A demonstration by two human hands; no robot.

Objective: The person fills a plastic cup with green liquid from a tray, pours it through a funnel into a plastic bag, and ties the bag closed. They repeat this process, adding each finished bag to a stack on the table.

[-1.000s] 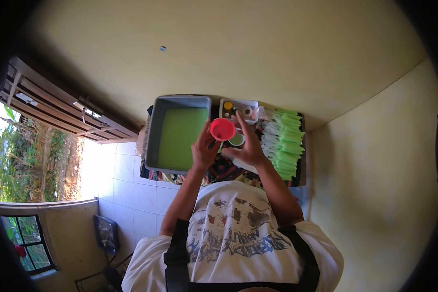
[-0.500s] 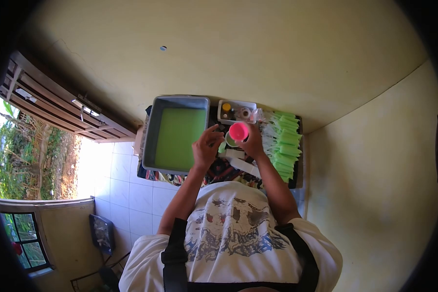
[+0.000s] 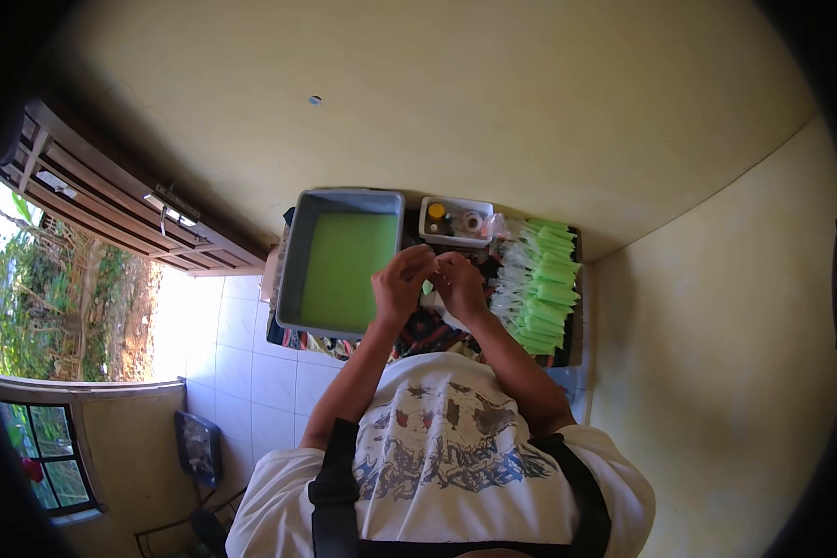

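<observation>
Hands meet over the middle of the tabletop, fingertips drawn together: the left hand and the right hand both have their fingers curled inward, nearly touching each other, and whatever small thing they may be pinching between them is too small to make out, so I cannot tell whether either hand truly grips anything. Just to the left of the left hand stands a grey tub filled with flat green liquid, its long side running from near to far. At the far edge, just beyond the hands, sits a small white tray holding a yellow-capped item and a few other small pieces that are hard to identify. To the right of the right hand lies a fanned row of clear sachets with green filling, stacked from far to near. A patterned cloth shows beneath the wrists. The person's white printed shirt and dark straps fill the near part of the view
</observation>
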